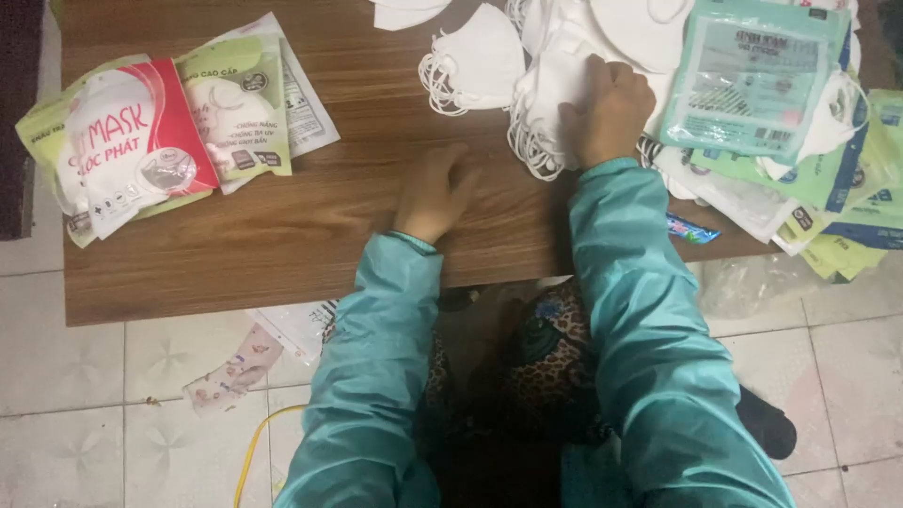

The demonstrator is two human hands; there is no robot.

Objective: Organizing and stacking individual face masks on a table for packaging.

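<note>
Right hand (611, 108) presses closed on the stack of white masks (550, 103) at the desk's (310, 235) one o'clock; left hand (435, 193) rests loosely curled, empty. Masks likely light, soft, springy; pinch the folded edge.

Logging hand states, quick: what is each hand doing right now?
Left hand: empty, resting on the wooden table.
Right hand: closed on a stack of white masks.

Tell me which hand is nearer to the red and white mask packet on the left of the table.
Left. The left hand rests on bare wood, apart from the red and white mask packet. The right hand lies farther away, on the white masks.
</note>
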